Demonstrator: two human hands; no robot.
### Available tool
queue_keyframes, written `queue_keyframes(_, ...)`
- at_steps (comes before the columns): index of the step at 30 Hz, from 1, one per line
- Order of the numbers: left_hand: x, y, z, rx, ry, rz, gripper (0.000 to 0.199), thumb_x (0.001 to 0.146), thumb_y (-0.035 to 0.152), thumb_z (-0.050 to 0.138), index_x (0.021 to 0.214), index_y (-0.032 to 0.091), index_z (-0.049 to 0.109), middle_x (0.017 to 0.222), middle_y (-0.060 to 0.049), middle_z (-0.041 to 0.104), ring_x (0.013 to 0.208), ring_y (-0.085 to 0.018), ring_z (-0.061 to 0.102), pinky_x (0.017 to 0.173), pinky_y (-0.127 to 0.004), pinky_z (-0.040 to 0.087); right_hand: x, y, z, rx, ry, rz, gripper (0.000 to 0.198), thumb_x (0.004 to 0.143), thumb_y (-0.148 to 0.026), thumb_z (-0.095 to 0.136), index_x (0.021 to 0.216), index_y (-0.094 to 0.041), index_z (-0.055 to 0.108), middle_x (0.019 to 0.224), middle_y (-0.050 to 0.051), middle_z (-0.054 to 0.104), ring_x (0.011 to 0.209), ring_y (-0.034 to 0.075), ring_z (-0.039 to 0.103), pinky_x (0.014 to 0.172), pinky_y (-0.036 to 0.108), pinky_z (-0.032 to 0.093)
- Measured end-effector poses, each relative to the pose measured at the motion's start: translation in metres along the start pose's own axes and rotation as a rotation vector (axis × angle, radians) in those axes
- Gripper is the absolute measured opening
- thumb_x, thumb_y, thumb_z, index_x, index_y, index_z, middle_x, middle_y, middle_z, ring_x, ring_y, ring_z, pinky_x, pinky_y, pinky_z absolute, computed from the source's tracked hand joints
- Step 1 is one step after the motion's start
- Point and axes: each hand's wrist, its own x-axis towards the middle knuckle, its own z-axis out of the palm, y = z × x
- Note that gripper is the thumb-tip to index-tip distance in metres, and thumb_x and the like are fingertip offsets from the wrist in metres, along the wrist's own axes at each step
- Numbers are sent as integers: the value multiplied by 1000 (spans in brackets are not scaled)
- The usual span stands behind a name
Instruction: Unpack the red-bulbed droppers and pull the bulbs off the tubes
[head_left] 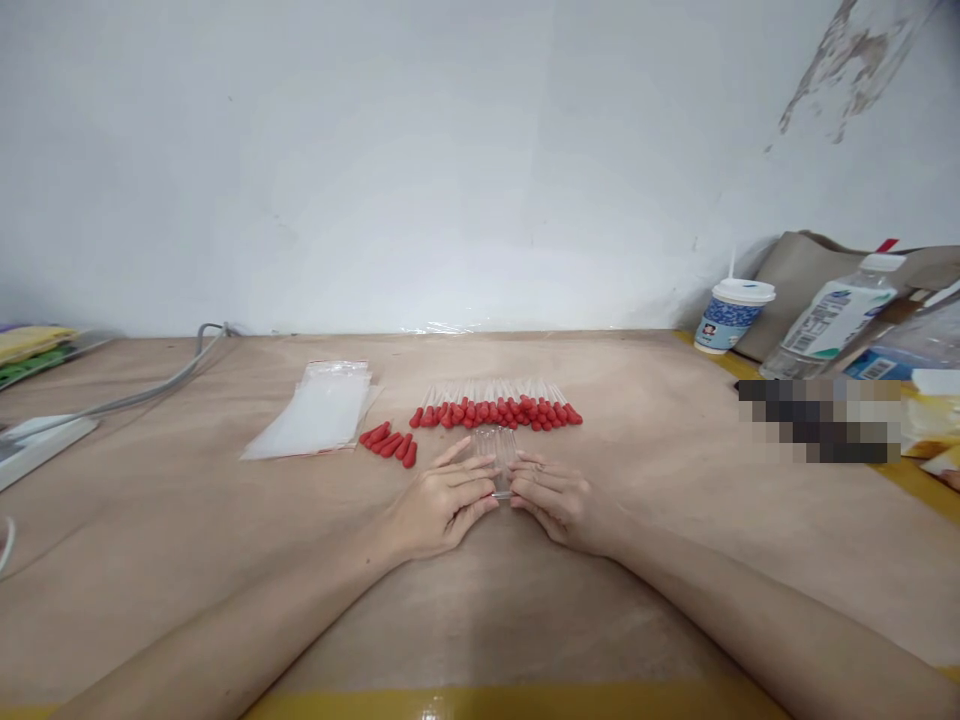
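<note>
Several clear dropper tubes (496, 452) lie side by side on the table between my two hands. My left hand (452, 500) presses its fingers against their left side, thumb near the close end. From the right, my right hand (559, 497) closes on the same bundle with bent fingers. Just beyond the tubes runs a row of droppers with red rubber bulbs (491, 411), bulbs toward me and clear stems pointing at the wall. Several loose red bulbs (388, 443) rest to the left of the row, near my left hand. My fingers cover part of the tubes.
A stack of clear plastic bags (315, 410) lies left of the bulbs. A grey cable (161, 385) runs to a white power strip (49, 445) at far left. At right stand a paper cup (729, 318), a plastic bottle (836, 315) and a bag (784, 275).
</note>
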Motion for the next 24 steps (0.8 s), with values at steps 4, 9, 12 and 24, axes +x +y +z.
queue_keyframes(4, -2, 0, -1, -54, -12, -32, 17, 86, 17, 46, 93, 17, 61, 99, -5, 68, 111, -17, 53, 109, -41, 23, -3, 0, 1, -34, 10, -20, 12, 84, -13, 47, 86, -14, 58, 87, 7, 67, 90, 14, 60, 98, 34, 43)
queue_keyframes(9, -5, -1, -1, -73, -22, -40, 18, 86, 18, 46, 94, 18, 61, 99, -5, 67, 110, -19, 54, 107, -44, 27, -3, -2, -3, -61, 0, -42, 11, 84, -12, 47, 85, -13, 58, 86, 8, 66, 92, 15, 60, 98, 34, 43)
queue_keyframes(12, -6, -1, -1, -86, -28, -37, 16, 86, 17, 46, 93, 17, 61, 99, -4, 67, 111, -19, 53, 106, -43, 28, -2, -3, -4, -70, 0, -49, 11, 84, -12, 47, 85, -13, 58, 85, 7, 66, 93, 16, 60, 99, 35, 43)
queue_keyframes(24, -15, -23, -24, 17, 245, -371, 18, 85, 27, 48, 89, 19, 65, 90, -5, 63, 91, -18, 58, 81, -32, 46, -15, 16, -21, -183, 96, 191, 13, 84, -18, 51, 90, -16, 62, 77, 4, 66, 77, 16, 58, 78, 35, 45)
